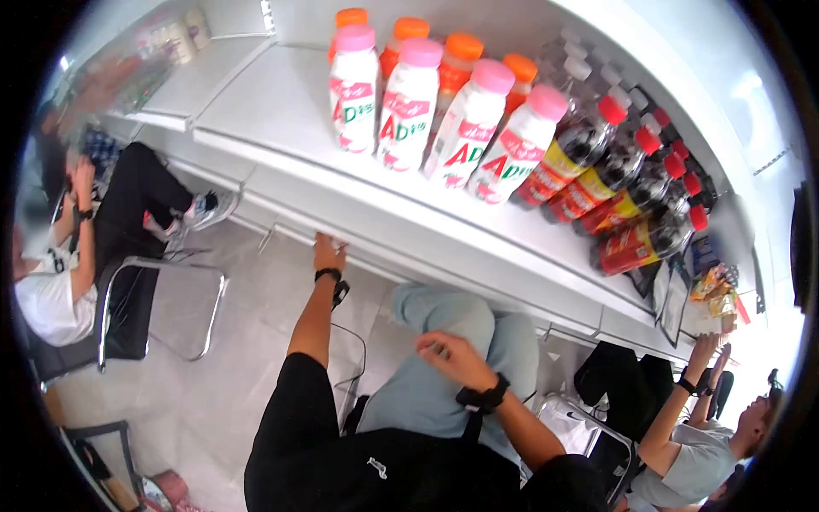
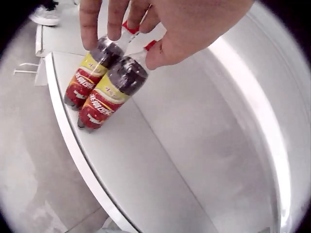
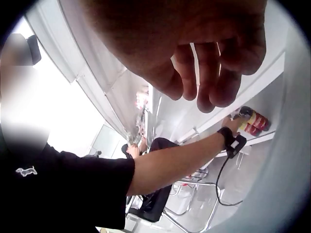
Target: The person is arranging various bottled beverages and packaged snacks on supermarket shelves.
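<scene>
In the head view my left hand (image 1: 329, 253) reaches to the lower shelf, under the front edge of the upper one. Two cola bottles (image 2: 108, 99) with red caps and red-and-yellow labels stand side by side there in the left wrist view. My left fingers (image 2: 114, 24) are spread apart over the tops of the bottles, the thumb right at the nearer cap. My right hand (image 1: 458, 360) hovers over my lap, its fingers loosely bent and holding nothing. The right wrist view shows those fingers (image 3: 209, 82) from close up.
On the upper shelf (image 1: 264, 102) stand white milk-drink bottles (image 1: 405, 111) with pink caps, orange-capped bottles (image 1: 462, 49) behind them, and several cola bottles (image 1: 636, 243) to the right. Snack packs (image 1: 715, 282) lie farther right. People sit at both sides, one beside a chair (image 1: 162, 264).
</scene>
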`<state>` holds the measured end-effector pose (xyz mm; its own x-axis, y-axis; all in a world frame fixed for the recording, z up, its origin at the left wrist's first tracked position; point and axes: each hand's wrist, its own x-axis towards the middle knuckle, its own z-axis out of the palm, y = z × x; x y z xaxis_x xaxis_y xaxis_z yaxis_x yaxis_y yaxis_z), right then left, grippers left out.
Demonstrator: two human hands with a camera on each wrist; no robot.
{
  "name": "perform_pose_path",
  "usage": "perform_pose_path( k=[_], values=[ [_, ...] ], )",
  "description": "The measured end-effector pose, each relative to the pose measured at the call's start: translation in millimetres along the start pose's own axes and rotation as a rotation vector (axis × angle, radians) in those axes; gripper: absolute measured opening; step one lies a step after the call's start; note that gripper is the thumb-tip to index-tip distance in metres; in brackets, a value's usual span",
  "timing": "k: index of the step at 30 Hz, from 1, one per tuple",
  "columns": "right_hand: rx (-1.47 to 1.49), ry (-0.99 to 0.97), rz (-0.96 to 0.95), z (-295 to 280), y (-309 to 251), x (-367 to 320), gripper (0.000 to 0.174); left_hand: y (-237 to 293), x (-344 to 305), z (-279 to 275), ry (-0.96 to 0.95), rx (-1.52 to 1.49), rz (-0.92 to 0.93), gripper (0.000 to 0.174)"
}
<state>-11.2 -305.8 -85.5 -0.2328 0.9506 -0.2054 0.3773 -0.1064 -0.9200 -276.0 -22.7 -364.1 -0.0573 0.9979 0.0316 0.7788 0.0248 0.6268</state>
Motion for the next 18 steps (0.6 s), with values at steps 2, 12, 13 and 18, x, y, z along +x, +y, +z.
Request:
perform_pose_path(
  k=[2,12,13,18],
  values=[
    [0.014,-0.04,-0.018,6.7,10.4,8.8,0.023,6.1,0.1,-0.5,0.044,-0.071,-0.058,0.053],
    [-0.007,-0.113,0.018,6.9,16.7,35.1,0.023,-46.0,60.5,60.1,-0.124,0.408,0.014,0.027],
    [-0.019,-0.11,0.025,4.3,12.9,36.5,0.023,-54.2,61.5,68.3,-0.038,0.334,0.061,0.027],
    [0.007,-0.099,0.018,1.9,16.0,37.9,0.024,-48.3,46.1,61.5,0.142,0.211,0.131,0.04]
  ],
)
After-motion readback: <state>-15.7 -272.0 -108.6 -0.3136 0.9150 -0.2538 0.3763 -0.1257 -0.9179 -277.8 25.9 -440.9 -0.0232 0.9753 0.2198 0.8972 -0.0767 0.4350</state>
